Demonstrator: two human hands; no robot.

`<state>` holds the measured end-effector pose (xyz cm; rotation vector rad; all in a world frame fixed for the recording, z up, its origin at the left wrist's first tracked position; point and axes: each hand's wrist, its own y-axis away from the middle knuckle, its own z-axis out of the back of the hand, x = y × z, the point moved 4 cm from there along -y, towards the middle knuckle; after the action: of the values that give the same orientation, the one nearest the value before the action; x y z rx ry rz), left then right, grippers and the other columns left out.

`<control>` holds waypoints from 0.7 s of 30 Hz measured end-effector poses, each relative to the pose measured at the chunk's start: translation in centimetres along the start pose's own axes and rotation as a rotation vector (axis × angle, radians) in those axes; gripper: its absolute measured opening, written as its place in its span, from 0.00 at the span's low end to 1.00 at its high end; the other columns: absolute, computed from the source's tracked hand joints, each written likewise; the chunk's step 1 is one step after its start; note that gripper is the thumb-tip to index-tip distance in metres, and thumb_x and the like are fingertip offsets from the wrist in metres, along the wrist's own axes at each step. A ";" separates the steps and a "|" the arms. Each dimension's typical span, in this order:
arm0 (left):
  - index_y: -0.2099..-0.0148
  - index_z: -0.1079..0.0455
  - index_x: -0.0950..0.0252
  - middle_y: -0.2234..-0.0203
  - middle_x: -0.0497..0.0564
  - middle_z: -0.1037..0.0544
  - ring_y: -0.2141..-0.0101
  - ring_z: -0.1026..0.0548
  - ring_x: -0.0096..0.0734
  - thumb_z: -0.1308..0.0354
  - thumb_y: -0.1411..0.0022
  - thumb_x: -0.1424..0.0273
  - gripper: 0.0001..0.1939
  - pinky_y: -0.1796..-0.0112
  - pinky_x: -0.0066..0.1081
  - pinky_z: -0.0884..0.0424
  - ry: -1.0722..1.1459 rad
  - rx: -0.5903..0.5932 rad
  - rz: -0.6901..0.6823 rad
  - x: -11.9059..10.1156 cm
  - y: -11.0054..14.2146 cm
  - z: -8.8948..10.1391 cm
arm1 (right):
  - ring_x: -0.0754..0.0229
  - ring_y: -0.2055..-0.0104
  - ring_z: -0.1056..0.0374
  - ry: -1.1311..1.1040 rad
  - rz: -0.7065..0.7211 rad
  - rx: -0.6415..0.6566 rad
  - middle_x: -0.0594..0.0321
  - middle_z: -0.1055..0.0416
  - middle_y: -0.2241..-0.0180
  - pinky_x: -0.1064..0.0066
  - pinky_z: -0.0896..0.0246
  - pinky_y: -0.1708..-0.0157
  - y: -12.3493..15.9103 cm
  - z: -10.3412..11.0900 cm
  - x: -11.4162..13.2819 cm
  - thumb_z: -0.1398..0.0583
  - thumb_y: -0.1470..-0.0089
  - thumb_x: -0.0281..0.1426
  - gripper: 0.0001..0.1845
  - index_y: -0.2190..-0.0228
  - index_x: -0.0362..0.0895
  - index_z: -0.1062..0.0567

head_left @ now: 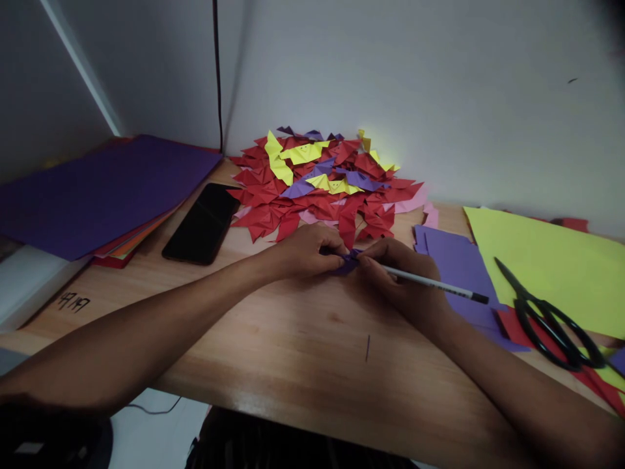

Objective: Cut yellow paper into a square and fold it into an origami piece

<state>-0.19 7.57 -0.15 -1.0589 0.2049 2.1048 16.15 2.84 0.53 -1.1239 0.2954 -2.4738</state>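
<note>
My left hand pinches a small folded purple paper just above the wooden desk or on it; I cannot tell which. In my right hand is a slim pen with a white barrel and a dark end, its tip side meeting the purple paper. My fingers cover much of that paper. Right behind both hands lies a heap of folded paper shapes, mostly red, with some yellow, purple and pink. Small drawn faces show on a few yellow ones.
A black phone lies left of the heap, beside stacked coloured sheets topped with purple. On the right are purple pieces, a yellow sheet and black-handled scissors. A thin purple strip lies near the front edge.
</note>
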 end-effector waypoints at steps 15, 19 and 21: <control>0.67 0.24 0.68 0.68 0.51 0.21 0.63 0.27 0.31 0.42 0.46 0.76 0.06 0.60 0.29 0.35 -0.029 0.010 -0.003 -0.1 0.0 0.0 | 0.67 0.79 0.37 0.011 -0.006 -0.006 0.66 0.28 0.77 0.77 0.45 0.81 -0.1 0.1 0.2 0.40 0.44 0.30 0.05 0.72 0.46 0.29; 0.67 0.24 0.67 0.68 0.50 0.21 0.64 0.27 0.30 0.42 0.47 0.76 0.06 0.60 0.29 0.35 -0.031 0.011 0.004 -0.2 0.0 0.1 | 0.68 0.79 0.38 0.010 0.001 -0.010 0.67 0.29 0.78 0.77 0.45 0.81 -0.2 0.1 0.3 0.41 0.44 0.31 0.05 0.72 0.45 0.29; 0.67 0.24 0.66 0.68 0.50 0.21 0.64 0.27 0.30 0.43 0.46 0.76 0.06 0.59 0.29 0.35 -0.026 0.009 0.003 -0.2 0.0 0.1 | 0.68 0.81 0.40 0.019 -0.003 -0.012 0.67 0.30 0.79 0.77 0.47 0.82 -0.1 0.1 0.3 0.41 0.44 0.32 0.06 0.72 0.45 0.29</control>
<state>-0.19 7.47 0.07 -1.0258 0.2025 2.1175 16.01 2.84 0.85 -1.1065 0.3143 -2.4894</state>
